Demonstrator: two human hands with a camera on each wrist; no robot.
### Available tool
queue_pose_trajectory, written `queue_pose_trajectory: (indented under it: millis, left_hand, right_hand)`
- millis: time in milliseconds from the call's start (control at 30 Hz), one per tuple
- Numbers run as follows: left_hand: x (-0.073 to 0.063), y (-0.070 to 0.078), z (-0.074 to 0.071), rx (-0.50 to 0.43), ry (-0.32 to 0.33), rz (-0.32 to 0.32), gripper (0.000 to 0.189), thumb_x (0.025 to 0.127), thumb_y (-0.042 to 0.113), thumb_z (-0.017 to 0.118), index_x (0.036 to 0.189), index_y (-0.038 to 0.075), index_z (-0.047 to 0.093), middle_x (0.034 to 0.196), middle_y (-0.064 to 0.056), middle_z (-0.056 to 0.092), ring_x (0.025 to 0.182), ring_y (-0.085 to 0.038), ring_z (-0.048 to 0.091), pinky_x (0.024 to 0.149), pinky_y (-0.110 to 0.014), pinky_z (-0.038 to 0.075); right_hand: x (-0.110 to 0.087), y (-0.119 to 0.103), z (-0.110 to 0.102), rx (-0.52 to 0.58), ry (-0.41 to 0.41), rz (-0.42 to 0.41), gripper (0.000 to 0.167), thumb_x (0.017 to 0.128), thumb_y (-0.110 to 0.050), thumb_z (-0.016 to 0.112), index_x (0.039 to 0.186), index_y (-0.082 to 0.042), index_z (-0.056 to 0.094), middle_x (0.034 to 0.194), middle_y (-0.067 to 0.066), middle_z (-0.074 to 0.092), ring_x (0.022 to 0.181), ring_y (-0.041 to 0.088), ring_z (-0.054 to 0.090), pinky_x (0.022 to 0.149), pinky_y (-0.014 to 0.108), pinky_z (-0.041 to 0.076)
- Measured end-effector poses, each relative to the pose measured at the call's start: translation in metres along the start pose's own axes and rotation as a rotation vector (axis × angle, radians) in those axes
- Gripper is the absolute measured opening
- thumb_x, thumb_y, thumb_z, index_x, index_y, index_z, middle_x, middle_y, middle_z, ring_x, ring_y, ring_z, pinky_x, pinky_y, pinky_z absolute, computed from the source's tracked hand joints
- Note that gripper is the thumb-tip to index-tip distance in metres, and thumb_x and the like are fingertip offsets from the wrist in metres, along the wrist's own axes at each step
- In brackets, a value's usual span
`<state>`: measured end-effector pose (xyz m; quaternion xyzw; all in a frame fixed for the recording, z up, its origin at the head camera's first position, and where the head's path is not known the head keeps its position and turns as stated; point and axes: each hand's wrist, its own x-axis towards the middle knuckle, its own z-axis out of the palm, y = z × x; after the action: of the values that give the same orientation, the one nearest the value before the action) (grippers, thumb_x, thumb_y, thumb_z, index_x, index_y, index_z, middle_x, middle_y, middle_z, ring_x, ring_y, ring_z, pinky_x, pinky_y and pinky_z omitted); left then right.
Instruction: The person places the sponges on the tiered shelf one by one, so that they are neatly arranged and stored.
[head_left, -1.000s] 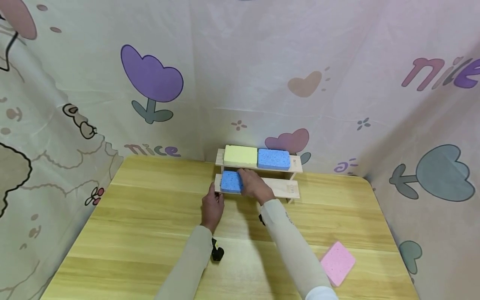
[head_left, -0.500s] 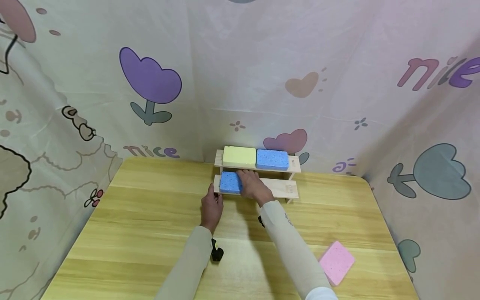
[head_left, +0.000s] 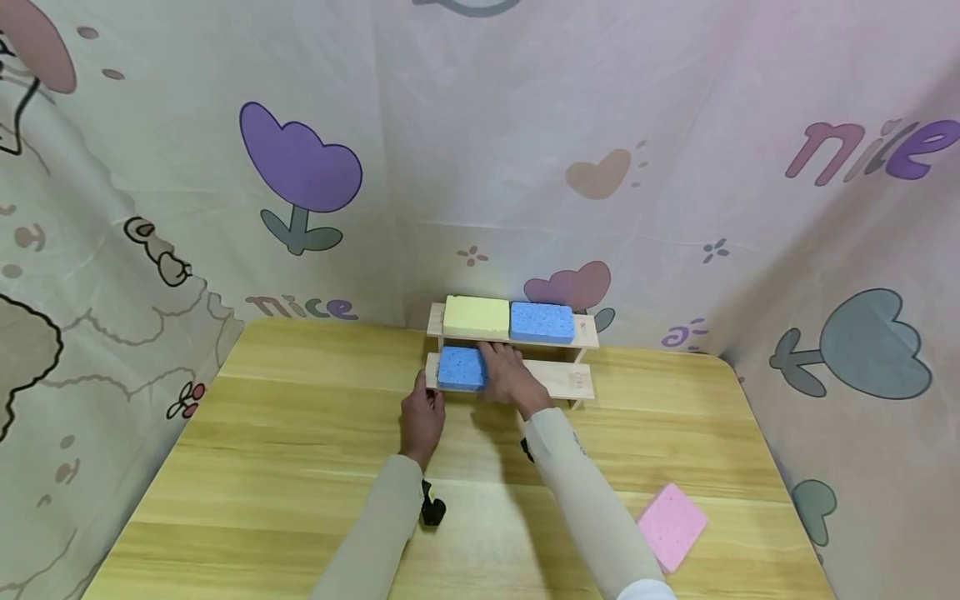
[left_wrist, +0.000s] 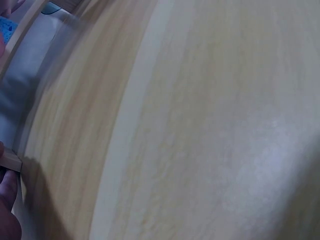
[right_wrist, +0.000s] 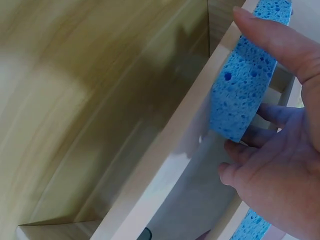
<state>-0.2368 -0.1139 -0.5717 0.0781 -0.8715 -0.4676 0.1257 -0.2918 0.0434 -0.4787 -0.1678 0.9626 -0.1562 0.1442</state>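
A two-tier wooden rack (head_left: 558,379) stands at the back of the table. My left hand (head_left: 422,422) grips the left end of its lower tier; in the left wrist view only parts of the fingers (left_wrist: 9,187) show around the wood. A blue sponge (head_left: 461,368) lies flat at the left of that tier. My right hand (head_left: 512,379) holds its right part, with the thumb across the front side of the sponge (right_wrist: 245,80) and fingers at its end and behind. On the upper tier, a yellow sponge (head_left: 476,317) sits left of another blue sponge (head_left: 542,322).
A pink sponge (head_left: 671,527) lies on the wooden table (head_left: 262,500) at the front right, beside my right forearm. A printed cloth (head_left: 465,167) hangs close behind the rack and along both sides of the table.
The view has shifted slightly. My right hand sits a touch further right on the lower blue sponge, and a little more of the sponge shows. The left hand keeps its place.
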Motion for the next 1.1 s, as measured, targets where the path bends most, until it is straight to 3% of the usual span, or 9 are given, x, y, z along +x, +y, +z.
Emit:
queue_pose_trajectory:
  millis: [333, 667, 1100]
  left_hand:
    - [0.000, -0.001, 0.001, 0.005, -0.002, -0.010, 0.055, 0.092, 0.006, 0.058, 0.143, 0.002, 0.037, 0.102, -0.027, 0.067, 0.094, -0.037, 0.067, 0.073, -0.044, 0.058]
    - [-0.002, -0.001, -0.001, -0.006, -0.001, 0.001, 0.055, 0.092, 0.005, 0.058, 0.143, 0.001, 0.036, 0.102, -0.026, 0.067, 0.094, -0.036, 0.067, 0.073, -0.042, 0.058]
    - [-0.001, 0.000, 0.000, -0.007, 0.010, 0.006, 0.053, 0.092, 0.006, 0.058, 0.141, 0.000, 0.038, 0.103, -0.026, 0.067, 0.095, -0.036, 0.067, 0.077, -0.045, 0.057]
  right_hand:
    - [-0.018, 0.018, 0.002, 0.087, 0.001, 0.023, 0.111, 0.072, -0.032, 0.083, 0.153, -0.010, 0.010, 0.160, 0.011, 0.015, 0.148, 0.026, 0.012, 0.121, 0.039, 0.009]
    - [-0.049, 0.035, 0.007, 0.188, 0.069, 0.024, 0.109, 0.076, -0.031, 0.080, 0.154, -0.012, 0.005, 0.161, 0.004, 0.004, 0.149, 0.021, 0.003, 0.121, 0.040, 0.011]
    - [-0.091, 0.052, -0.001, 0.189, 0.139, 0.037, 0.106, 0.078, -0.031, 0.078, 0.153, -0.009, 0.007, 0.161, 0.009, 0.008, 0.149, 0.025, 0.008, 0.120, 0.045, 0.012]
